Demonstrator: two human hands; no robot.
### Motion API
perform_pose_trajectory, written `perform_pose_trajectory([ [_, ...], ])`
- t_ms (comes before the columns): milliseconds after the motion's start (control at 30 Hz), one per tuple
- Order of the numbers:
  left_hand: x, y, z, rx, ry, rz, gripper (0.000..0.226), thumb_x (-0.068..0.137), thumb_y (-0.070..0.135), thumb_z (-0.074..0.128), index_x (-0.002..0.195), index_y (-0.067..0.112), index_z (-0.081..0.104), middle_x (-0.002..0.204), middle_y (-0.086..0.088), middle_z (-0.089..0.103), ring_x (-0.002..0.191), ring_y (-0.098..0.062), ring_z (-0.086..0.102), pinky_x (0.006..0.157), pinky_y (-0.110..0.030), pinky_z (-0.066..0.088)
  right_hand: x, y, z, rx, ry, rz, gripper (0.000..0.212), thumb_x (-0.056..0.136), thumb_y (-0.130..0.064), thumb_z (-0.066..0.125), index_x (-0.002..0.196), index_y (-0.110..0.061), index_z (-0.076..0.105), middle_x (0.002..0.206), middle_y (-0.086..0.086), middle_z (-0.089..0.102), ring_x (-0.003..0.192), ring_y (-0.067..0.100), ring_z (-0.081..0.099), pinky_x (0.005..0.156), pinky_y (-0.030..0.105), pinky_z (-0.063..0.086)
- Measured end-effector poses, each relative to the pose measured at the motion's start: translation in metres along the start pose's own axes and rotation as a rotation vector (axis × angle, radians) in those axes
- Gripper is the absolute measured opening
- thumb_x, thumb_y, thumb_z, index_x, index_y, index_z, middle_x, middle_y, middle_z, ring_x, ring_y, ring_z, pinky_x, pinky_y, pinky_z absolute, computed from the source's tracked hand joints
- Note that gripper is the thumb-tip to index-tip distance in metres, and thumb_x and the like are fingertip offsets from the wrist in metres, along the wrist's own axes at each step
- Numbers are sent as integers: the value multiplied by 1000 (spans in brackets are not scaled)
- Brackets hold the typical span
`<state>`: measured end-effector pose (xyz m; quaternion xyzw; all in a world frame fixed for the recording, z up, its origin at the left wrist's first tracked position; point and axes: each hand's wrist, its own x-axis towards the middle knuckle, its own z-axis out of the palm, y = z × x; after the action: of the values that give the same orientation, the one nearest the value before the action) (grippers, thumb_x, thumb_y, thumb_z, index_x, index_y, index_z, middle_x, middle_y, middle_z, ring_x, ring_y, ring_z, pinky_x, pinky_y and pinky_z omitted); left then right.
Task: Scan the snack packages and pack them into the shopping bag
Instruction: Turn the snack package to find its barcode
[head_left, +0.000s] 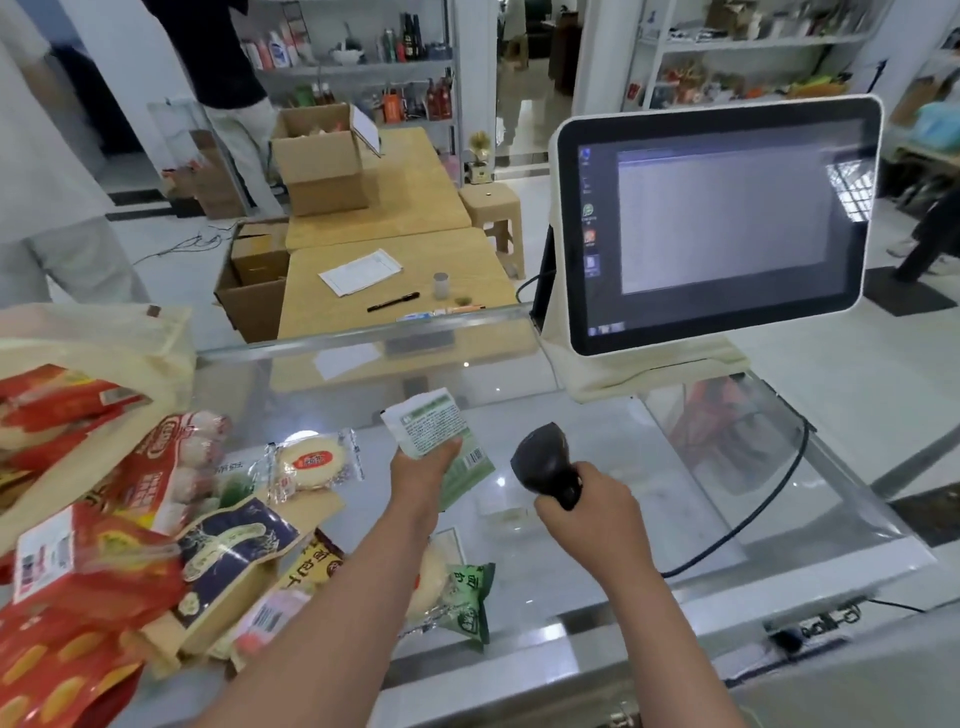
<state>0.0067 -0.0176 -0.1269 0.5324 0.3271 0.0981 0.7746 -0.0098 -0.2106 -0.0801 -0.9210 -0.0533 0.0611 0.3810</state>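
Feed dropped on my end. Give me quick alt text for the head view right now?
Over a glass counter, the left hand holds a green-and-white snack packet, barcode side up, while the right hand grips a black barcode scanner beside it. More snack packages lie left by a cream shopping bag; a touchscreen register stands right.

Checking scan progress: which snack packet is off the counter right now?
The green-and-white packet, pinched in the left hand beside the scanner; the others lie on the glass.

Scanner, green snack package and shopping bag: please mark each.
scanner (543, 462), head view, on its dark head
green snack package (434, 423), head view, on its white printed label
shopping bag (104, 338), head view, on its cream fabric wall
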Motion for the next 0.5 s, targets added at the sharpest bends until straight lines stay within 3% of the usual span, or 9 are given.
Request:
perform_pose_trajectory([
  [133, 6, -4, -5, -14, -4, -12, 23, 84, 11, 72, 105, 18, 65, 108, -9, 70, 98, -29, 67, 81, -42, 56, -7, -9, -19, 198, -67, 82, 10, 80, -25, 61, 79, -15, 58, 68, -1, 58, 62, 15, 53, 54, 29, 47],
  [267, 6, -5, -5, -10, -21, -7, 26, 86, 13, 71, 110, 18, 64, 104, -3, 70, 92, -21, 68, 69, -30, 55, -10, -16, -26, 273, -158, 135, 11, 84, -18, 57, 79, -8, 58, 63, 3, 52, 56, 17, 48, 43, 22, 42],
  [500, 8, -9, -8, -9, -64, 10, 27, 86, 13, 71, 111, 21, 64, 111, -4, 70, 100, -24, 67, 86, -41, 55, -16, -21, -21, 289, -195, 127, 10, 85, -16, 56, 76, -11, 55, 60, 1, 49, 53, 16, 44, 39, 19, 36],
])
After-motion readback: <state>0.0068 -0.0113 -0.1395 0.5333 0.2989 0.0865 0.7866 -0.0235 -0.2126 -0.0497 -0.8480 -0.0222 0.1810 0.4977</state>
